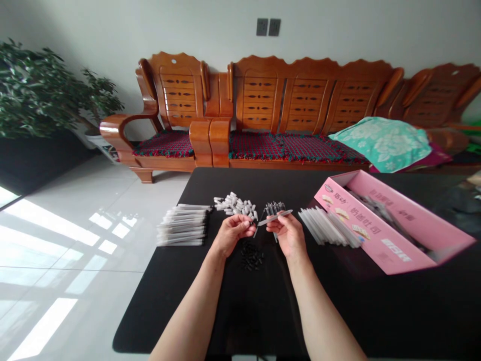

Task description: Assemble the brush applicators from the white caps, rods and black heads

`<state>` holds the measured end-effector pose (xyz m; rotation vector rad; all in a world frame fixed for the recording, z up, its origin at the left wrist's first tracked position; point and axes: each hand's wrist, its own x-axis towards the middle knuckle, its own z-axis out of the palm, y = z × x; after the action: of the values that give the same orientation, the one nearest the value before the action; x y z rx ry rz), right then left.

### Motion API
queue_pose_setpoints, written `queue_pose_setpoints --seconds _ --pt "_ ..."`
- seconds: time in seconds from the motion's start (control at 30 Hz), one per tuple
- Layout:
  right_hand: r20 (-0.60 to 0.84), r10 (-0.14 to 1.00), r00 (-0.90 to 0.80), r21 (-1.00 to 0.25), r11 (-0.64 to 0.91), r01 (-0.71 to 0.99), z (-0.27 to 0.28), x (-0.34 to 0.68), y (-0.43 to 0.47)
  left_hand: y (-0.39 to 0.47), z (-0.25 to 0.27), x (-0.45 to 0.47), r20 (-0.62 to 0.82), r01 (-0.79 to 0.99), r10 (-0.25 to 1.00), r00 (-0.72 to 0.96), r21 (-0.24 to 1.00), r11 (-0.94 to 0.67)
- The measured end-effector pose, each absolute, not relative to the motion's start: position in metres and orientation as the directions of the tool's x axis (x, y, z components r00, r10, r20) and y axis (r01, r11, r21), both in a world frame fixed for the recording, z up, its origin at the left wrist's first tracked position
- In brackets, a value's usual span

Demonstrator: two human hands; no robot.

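Observation:
My right hand pinches a translucent white pen barrel, which slants across toward my left hand. The left thumb and fingertips are pressed together at the barrel's near end; a small dark bit shows there, too small to name. Behind my left hand lies a heap of white pen caps. Dark pen refills lie just beyond my right hand. Small black pen parts are piled on the table between my wrists.
Rows of white pens with dark ends lie on the left of the black table. More white barrels lie at the right against a pink box with grey contents. A wooden sofa stands behind.

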<state>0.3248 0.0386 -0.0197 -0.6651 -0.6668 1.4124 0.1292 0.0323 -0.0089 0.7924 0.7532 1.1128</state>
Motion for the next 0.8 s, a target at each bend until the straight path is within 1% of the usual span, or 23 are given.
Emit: queue_pose_setpoints --seconds 0.3,0.57,0.8 --pt "0.034 0.997 0.075 -0.773 0.074 -0.630 -0.0190 0.3230 0.0381 0.0321 -0.0145 0.1334 -0.118 -0.433 0.950 0.289 0.869 0.239" --pt "0.042 0.996 0.077 -0.793 0.080 -0.603 -0.0165 0.3204 0.0370 0.0319 -0.0137 0.1344 -0.097 -0.442 0.950 0.298 0.868 0.227" --pt "0.039 0.996 0.078 -0.800 0.078 -0.595 -0.0160 0.3187 0.0366 0.0320 -0.0145 0.1364 -0.105 -0.423 0.957 0.269 0.880 0.215"
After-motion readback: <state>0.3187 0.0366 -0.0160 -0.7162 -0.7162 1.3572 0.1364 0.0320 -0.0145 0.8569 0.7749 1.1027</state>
